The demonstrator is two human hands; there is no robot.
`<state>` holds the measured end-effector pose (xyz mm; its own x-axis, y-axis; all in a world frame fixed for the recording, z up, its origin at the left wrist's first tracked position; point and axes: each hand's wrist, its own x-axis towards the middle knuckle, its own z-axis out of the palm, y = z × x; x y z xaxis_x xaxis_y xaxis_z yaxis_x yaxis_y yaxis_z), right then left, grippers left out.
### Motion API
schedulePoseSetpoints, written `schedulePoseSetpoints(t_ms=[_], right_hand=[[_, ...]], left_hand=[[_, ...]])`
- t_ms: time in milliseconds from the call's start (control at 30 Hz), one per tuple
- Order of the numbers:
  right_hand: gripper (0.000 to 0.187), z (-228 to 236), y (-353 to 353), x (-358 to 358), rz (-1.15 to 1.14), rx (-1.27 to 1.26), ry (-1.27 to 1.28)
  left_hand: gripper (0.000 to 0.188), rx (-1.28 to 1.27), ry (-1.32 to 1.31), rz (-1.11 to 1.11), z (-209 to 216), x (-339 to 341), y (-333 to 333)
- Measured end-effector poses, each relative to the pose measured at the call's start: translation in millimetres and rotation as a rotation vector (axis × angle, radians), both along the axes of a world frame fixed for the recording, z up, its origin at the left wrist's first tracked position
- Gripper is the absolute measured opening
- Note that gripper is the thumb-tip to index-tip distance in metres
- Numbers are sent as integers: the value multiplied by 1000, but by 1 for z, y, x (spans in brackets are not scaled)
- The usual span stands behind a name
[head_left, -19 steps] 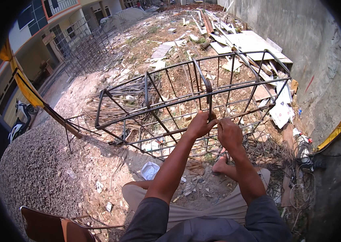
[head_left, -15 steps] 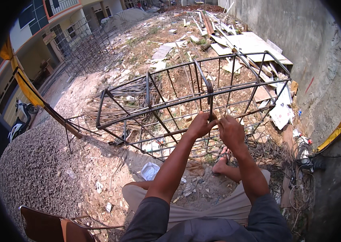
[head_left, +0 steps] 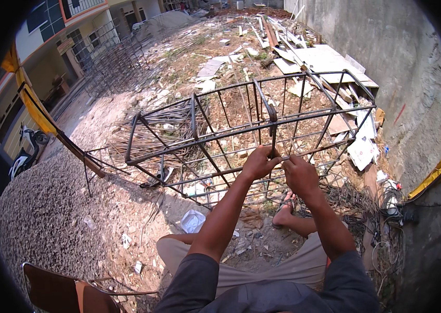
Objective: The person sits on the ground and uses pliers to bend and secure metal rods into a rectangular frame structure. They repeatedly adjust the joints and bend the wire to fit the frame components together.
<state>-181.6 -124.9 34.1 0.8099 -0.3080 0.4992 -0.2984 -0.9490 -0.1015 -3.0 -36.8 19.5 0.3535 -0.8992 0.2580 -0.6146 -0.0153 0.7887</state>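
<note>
A long box-shaped rebar cage [head_left: 304,113] of dark steel bars and square stirrups stretches across the view in front of me, raised off the ground. My left hand [head_left: 259,163] is closed around the cage's steel at a middle stirrup, on the near side. Right beside it, the fingers of my right hand [head_left: 299,173] are pinched together near the left thumb, at the same joint. Whatever sits in that pinch is too small to make out. My sandalled foot [head_left: 284,211] rests on the ground under the cage.
A pile of loose steel rods [head_left: 152,133] lies behind the cage's left end. Gravel [head_left: 48,219] is heaped at left, with a brown chair [head_left: 48,287] below it. White boards [head_left: 319,60] and scraps lie along the concrete wall [head_left: 403,68]. Tangled wire [head_left: 351,203] is at right.
My right hand has shifted slightly right and down, its elbow farther out. The left hand keeps its hold, and the cage stays in place apart from a small shift of the view.
</note>
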Motion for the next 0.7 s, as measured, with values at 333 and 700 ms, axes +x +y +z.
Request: schedulePoseSetpoints(t_ms=[333,700], right_hand=[[8,12,-11,23,68,-35,-7],[25,1,-11,20,-127,262,87]], left_hand=[[20,-44,20,-76,-7,11,-1],[23,-48,-13,-42,-10,7,-4]])
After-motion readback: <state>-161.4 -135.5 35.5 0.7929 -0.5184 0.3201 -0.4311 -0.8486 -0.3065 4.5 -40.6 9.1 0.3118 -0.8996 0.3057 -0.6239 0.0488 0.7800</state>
